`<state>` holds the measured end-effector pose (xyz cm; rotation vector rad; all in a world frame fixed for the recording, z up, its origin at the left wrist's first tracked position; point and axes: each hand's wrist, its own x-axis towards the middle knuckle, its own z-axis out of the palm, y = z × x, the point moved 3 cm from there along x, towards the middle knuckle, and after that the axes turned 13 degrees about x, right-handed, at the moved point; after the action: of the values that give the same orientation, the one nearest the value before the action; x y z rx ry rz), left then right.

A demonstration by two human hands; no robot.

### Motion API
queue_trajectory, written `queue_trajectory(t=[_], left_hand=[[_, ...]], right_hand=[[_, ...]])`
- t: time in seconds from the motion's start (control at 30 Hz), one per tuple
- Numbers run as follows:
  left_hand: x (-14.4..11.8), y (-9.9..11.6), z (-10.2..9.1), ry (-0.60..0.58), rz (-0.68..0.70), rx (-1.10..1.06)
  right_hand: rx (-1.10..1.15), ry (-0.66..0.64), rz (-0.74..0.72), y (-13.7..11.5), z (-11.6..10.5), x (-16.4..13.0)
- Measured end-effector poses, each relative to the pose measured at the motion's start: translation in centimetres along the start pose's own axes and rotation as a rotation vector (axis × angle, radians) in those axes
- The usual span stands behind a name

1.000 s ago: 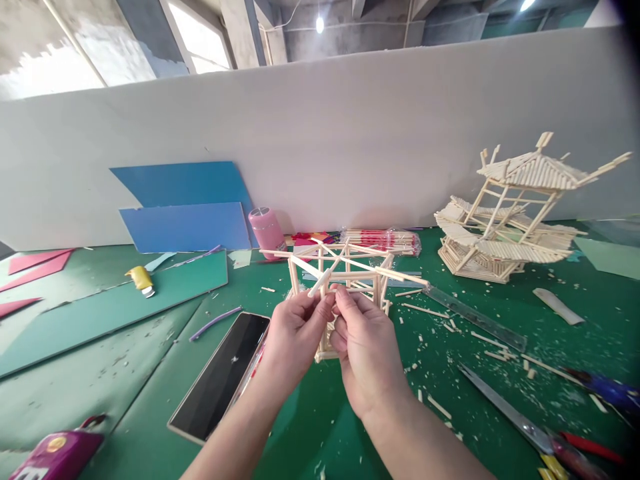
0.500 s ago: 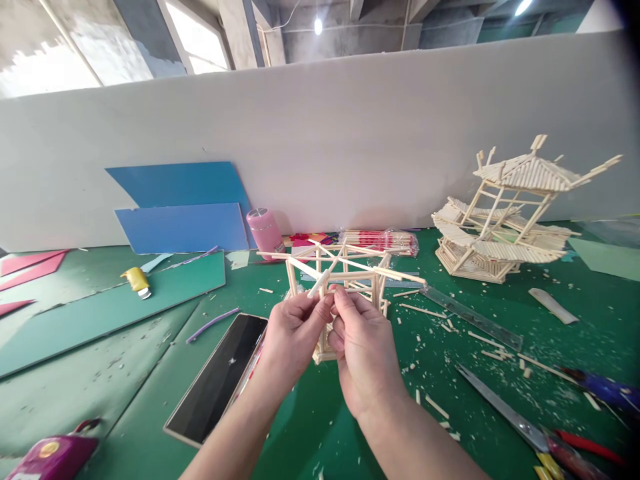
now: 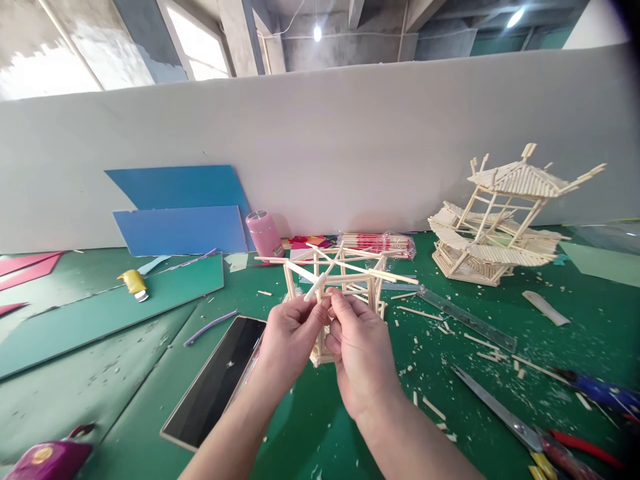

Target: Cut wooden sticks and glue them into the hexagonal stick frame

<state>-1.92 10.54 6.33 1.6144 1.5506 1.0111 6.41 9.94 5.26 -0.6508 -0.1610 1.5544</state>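
A model frame of thin wooden sticks [image 3: 371,293] stands on the green table, with crossing sticks over its top. Just in front of its near post, my left hand [image 3: 290,343] and my right hand [image 3: 365,360] meet at the fingertips. Both are closed, thumbs against forefingers, pinching a short wooden stick [image 3: 327,294] of which only a little shows. A paler stick [image 3: 315,287] slants out from the frame's top above my left fingers. My hands hide the lower front of the frame.
At the back right stands a finished-looking stick pavilion [image 3: 515,180]. Scissors [image 3: 500,407], a clear ruler [image 3: 467,319] and wood scraps lie to the right. A phone [image 3: 215,380] rests left of my forearm. Behind are a pink canister [image 3: 265,235] and bagged sticks [image 3: 377,244].
The view has shifted slightly, so the surroundings sit a little differently. My hands keep the same pinch at the frame's near post, with hardly any movement.
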Motion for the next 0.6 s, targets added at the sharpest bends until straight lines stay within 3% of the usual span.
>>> queue_trajectory(t=[0.13, 0.23, 0.43, 0.53, 0.6], left_hand=[[0.2, -0.4, -0.6, 0.012, -0.002, 0.017], [0.4, -1.0, -1.0, 0.016, -0.008, 0.072], [0.6, -1.5, -1.6, 0.015, -0.008, 0.141], [0.6, -1.4, -1.6, 0.001, -0.015, 0.124], [0.6, -1.4, -1.7, -0.002, -0.019, 0.106]], right_hand=[[-0.142, -0.135, 0.017, 0.0, -0.1, -1.0], [-0.323, -0.148, -0.033, -0.8, -1.4, -1.9], [-0.777, -0.129, -0.463, -4.1, -4.7, -1.3], [-1.018, -0.165, -0.624, -5.0, -4.7, -0.2], [-1.121, -0.198, -0.658, -5.1, -4.3, 0.3]])
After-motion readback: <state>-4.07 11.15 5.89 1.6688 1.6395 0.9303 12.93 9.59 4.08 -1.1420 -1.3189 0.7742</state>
